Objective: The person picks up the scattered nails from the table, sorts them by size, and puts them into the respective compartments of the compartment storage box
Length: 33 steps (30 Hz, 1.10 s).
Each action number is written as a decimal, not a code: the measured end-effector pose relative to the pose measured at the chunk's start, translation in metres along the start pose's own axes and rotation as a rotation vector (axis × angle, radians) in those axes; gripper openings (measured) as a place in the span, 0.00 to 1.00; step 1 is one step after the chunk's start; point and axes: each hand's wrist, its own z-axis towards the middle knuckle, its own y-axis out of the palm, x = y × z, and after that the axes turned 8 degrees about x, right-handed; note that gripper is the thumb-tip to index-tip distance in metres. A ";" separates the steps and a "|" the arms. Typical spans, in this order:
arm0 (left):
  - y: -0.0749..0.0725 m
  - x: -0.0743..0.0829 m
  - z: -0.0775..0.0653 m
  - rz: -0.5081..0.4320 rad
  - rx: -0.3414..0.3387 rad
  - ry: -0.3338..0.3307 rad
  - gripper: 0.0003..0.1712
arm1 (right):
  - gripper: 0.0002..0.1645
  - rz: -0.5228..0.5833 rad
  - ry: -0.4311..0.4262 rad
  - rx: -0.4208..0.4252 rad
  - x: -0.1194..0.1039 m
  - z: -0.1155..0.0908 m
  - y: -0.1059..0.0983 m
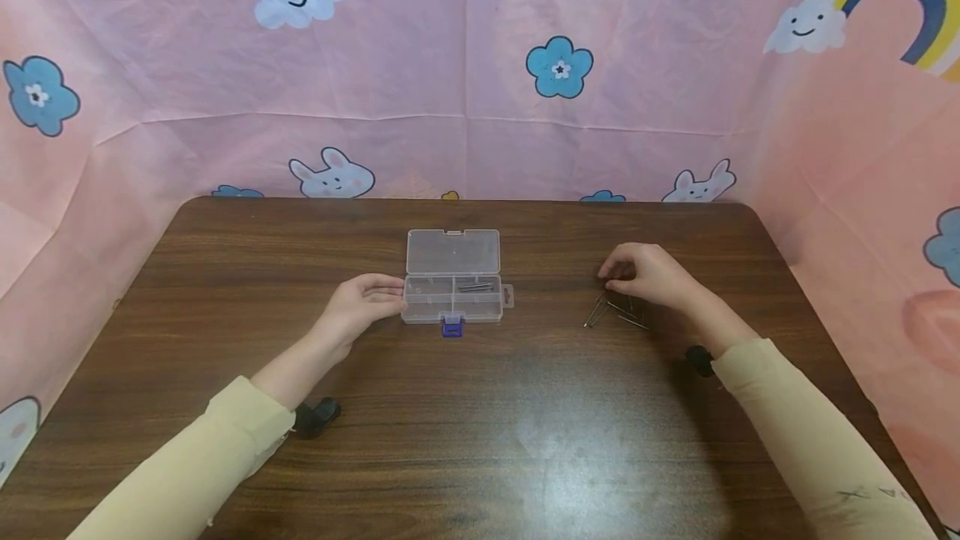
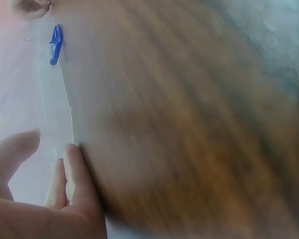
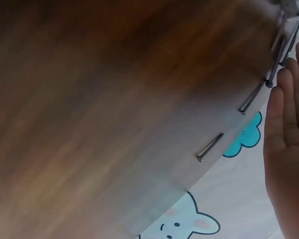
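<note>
Clear plastic box [image 1: 478, 311] sits against the left hand [image 1: 358, 307], whose fingers are nearly straight; its long axis points toward the right hand [image 1: 647, 273]. Loose nails [image 3: 210, 147] splay beside the right hand, the nearer; whether its narrow fingertips pinch one, I cannot tell. Only the head view shows boxed nails [image 1: 476, 287].

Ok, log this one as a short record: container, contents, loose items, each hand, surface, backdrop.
Container: clear plastic divided box, its clear lid open, blue plastic latch at the near edge
Contents: thin metal nails in the far right compartment
Loose items: several slim metal nails with small heads, right of the box
Left hand: fingers touch the box's left end
Right hand: over the loose nails; whether it pinches one is unclear
Surface: brown wood-grain table
Backdrop: pink printed fabric
</note>
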 end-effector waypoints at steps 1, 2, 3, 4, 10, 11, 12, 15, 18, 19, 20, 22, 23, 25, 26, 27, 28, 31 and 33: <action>0.000 0.000 0.000 0.001 -0.001 0.001 0.29 | 0.09 -0.004 0.001 -0.002 0.000 -0.001 0.000; 0.000 0.000 0.000 0.000 -0.002 0.002 0.29 | 0.09 -0.011 0.001 -0.004 0.001 -0.001 0.000; 0.000 0.000 0.000 -0.001 -0.002 0.003 0.29 | 0.09 -0.018 0.000 -0.005 0.001 -0.001 -0.001; 0.000 0.000 0.000 -0.002 -0.002 0.003 0.29 | 0.09 -0.022 0.001 -0.006 0.001 -0.001 -0.001; 0.000 0.002 -0.002 0.000 0.001 0.000 0.30 | 0.09 -0.025 0.001 -0.009 0.001 -0.001 0.000; 0.000 0.002 -0.002 0.000 0.001 -0.001 0.29 | 0.09 -0.025 0.000 -0.010 0.001 -0.001 0.000; 0.000 0.002 -0.002 -0.001 0.001 0.000 0.29 | 0.09 -0.025 -0.003 -0.010 0.001 -0.001 0.000; 0.000 0.002 -0.002 -0.002 0.001 0.001 0.29 | 0.09 -0.034 -0.018 -0.006 0.002 -0.001 0.001; 0.000 0.002 -0.003 -0.002 0.003 0.001 0.29 | 0.09 -0.055 -0.037 -0.002 0.002 0.000 0.002; 0.000 0.002 -0.003 0.000 0.003 0.002 0.29 | 0.09 -0.063 -0.039 -0.002 0.001 0.000 0.002; 0.000 0.002 -0.003 0.001 0.003 0.002 0.29 | 0.09 -0.072 -0.042 -0.002 0.001 0.000 0.003; 0.000 0.002 -0.003 0.001 0.003 0.001 0.29 | 0.09 -0.087 -0.044 -0.006 0.001 0.001 0.003; 0.000 0.002 -0.003 0.002 0.003 0.001 0.29 | 0.09 -0.095 -0.045 -0.007 0.000 0.001 0.003; 0.001 0.002 -0.003 0.000 0.003 0.001 0.29 | 0.09 -0.107 -0.046 -0.008 -0.001 0.002 0.003; 0.001 0.002 -0.003 -0.002 0.003 0.001 0.29 | 0.08 -0.112 -0.047 -0.006 -0.001 0.003 0.003; 0.001 0.002 -0.003 -0.004 0.004 0.001 0.29 | 0.08 -0.115 -0.050 -0.003 -0.001 0.003 0.003; 0.001 0.002 -0.003 -0.006 0.003 0.001 0.29 | 0.08 -0.115 -0.051 0.001 -0.002 0.004 0.003; 0.001 0.002 -0.003 -0.010 -0.001 0.002 0.29 | 0.07 -0.108 -0.055 0.016 -0.005 0.008 0.003; 0.001 0.002 -0.003 -0.011 -0.002 0.003 0.29 | 0.06 -0.100 -0.059 0.020 -0.008 0.011 0.004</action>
